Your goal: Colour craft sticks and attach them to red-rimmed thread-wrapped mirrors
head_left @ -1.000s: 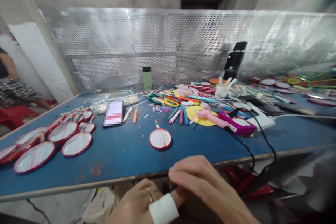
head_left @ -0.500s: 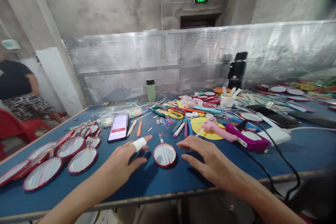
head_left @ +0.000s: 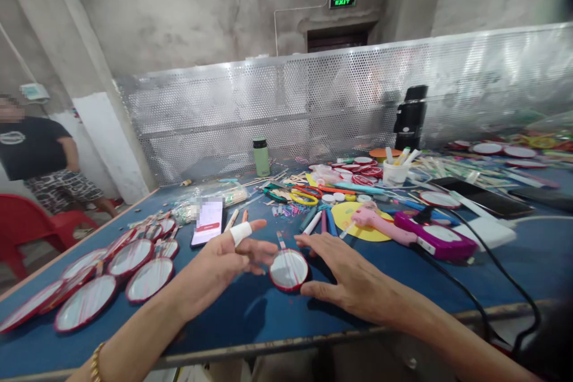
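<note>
A round white disc with a red rim and a short stick [head_left: 289,270] lies flat on the blue table in front of me. To its left is my left hand [head_left: 237,250], fingers spread, with a white wrap around one finger; its fingertips come close to the rim. My right hand [head_left: 335,268] reaches in from the other side, thumb and fingers apart at the disc's right edge. Whether it touches the rim I cannot tell. Neither hand grips anything. Several similar red-rimmed discs [head_left: 150,279] lie overlapping on the left.
A lit phone [head_left: 208,224] stands left of centre. Markers [head_left: 312,222], scissors [head_left: 307,196] and a yellow disc [head_left: 353,215] lie beyond my hands. On the right are a pink-and-purple glue gun [head_left: 430,237], cables and a dark phone [head_left: 483,197]. Bottles [head_left: 261,156] stand behind; a person [head_left: 40,149] is at left.
Both hands have closed in on the disc, the left hand moving right and turning its fingers toward the rim. The whole view has shifted slightly.
</note>
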Demonstrator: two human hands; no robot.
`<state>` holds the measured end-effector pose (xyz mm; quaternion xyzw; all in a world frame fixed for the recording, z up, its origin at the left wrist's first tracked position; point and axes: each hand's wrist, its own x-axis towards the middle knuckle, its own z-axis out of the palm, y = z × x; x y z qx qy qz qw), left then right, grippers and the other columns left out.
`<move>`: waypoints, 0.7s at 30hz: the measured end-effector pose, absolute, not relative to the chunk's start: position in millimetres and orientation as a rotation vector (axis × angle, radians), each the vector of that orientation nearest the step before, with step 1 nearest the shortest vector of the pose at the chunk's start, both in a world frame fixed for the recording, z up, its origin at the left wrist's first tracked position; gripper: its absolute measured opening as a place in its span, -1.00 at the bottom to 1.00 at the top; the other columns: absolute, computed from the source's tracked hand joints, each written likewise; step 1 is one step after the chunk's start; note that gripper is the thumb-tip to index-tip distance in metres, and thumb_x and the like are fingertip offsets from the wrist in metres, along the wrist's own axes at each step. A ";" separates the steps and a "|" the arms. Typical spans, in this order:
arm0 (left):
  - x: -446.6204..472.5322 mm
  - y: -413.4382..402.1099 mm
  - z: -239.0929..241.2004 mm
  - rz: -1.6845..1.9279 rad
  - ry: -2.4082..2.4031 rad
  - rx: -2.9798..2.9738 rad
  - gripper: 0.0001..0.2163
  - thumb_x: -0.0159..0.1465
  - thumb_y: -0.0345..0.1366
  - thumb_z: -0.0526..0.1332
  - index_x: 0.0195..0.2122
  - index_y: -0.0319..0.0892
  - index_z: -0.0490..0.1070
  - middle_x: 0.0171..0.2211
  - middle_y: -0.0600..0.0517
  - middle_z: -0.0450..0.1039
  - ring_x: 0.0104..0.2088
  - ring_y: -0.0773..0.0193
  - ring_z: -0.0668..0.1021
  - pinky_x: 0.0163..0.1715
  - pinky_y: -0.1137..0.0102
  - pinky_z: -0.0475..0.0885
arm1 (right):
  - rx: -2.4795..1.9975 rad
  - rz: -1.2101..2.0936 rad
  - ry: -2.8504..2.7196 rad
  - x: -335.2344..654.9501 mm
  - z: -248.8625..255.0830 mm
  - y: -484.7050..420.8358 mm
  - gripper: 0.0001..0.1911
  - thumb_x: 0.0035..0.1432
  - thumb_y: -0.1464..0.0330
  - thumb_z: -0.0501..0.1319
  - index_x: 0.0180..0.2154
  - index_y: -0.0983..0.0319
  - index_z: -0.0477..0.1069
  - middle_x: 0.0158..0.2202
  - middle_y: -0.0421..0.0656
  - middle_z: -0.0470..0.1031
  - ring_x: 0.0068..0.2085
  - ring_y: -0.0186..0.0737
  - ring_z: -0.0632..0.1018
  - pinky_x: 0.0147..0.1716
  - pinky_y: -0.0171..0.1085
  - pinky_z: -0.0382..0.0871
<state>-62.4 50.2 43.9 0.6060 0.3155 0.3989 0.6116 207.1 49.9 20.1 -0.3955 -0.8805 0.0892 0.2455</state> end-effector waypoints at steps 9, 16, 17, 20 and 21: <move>-73.7 53.1 53.5 1.039 0.766 1.360 -0.49 0.15 -0.47 0.20 0.17 -0.24 0.33 -0.15 -0.10 0.62 -0.18 0.17 0.61 -0.15 0.27 0.43 | -1.077 0.198 -2.397 209.0 15.6 49.6 -0.33 0.23 0.08 0.26 0.27 0.23 0.27 0.23 0.07 0.39 0.27 0.09 0.37 0.26 0.16 0.22; -74.0 85.9 94.9 0.948 1.638 2.474 -0.71 0.37 -0.28 0.00 -0.21 -0.24 0.51 -0.18 -0.16 0.62 -0.31 0.16 0.56 -0.25 0.27 0.37 | -1.111 0.239 -2.354 208.8 15.8 51.1 -0.38 0.30 0.02 0.17 0.26 0.19 0.27 0.22 0.05 0.41 0.26 0.03 0.39 0.25 0.10 0.26; -69.2 94.9 93.8 0.881 1.628 2.523 -0.74 0.34 -0.30 0.04 -0.26 -0.24 0.52 -0.22 -0.17 0.63 -0.35 0.18 0.55 -0.28 0.29 0.36 | -1.106 0.238 -2.324 208.6 15.1 52.0 -0.40 0.30 0.04 0.18 0.26 0.18 0.28 0.19 0.03 0.43 0.22 0.00 0.44 0.23 0.06 0.30; -52.9 120.0 81.0 0.735 1.581 2.578 -0.84 0.23 -0.39 0.13 -0.39 -0.21 0.51 -0.45 -0.05 0.59 -0.49 0.24 0.52 -0.40 0.37 0.33 | -1.080 0.220 -2.211 207.5 14.8 52.0 -0.52 0.31 0.16 0.20 0.20 0.18 0.33 0.05 -0.02 0.54 0.04 -0.09 0.57 0.07 -0.08 0.47; -48.2 126.3 75.8 0.721 1.582 2.584 -0.84 0.21 -0.42 0.13 -0.41 -0.20 0.50 -0.47 -0.03 0.58 -0.50 0.25 0.52 -0.41 0.38 0.32 | -1.059 0.188 -2.167 207.7 15.5 50.4 -0.59 0.33 0.22 0.19 0.15 0.19 0.36 0.00 -0.04 0.57 -0.02 -0.12 0.60 0.00 -0.13 0.51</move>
